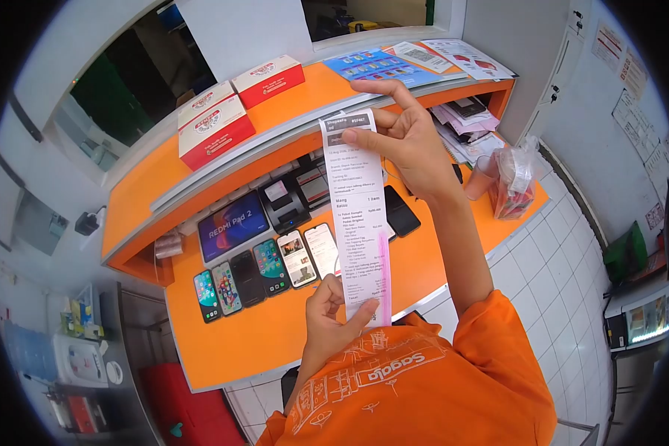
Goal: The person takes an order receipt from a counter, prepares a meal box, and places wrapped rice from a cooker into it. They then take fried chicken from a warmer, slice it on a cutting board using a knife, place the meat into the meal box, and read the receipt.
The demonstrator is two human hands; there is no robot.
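Observation:
A long printed receipt (360,215) with a pink stripe along its lower right edge hangs stretched out before me. My right hand (409,141) pinches its top end between thumb and fingers, the index finger raised. Lower down, my left hand (333,316) grips the bottom end, thumb on the printed side. Behind the paper, on the orange counter, several phones lie in a row, among them a white-screened phone (322,250) and a phone showing pictures (296,258). A black receipt printer (286,204) stands beyond them, next to a Redmi Pad 2 tablet (233,227).
Red and white boxes (217,134) sit on the raised orange shelf (305,89), with printed brochures (383,67) farther right. A plastic bag of red items (513,182) and a translucent cup (483,177) stand at the counter's right end. A red seat (186,405) is below left.

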